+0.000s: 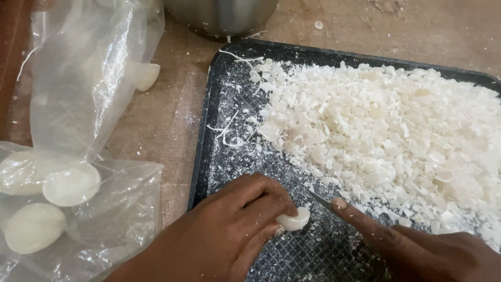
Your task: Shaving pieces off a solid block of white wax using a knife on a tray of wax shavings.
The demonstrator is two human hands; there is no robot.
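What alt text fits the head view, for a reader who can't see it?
Left hand pins a small white bar on a dark tray while the right hand presses a knife to it. A heap of white shavings fills the tray; a clear bag of round white bars lies left.
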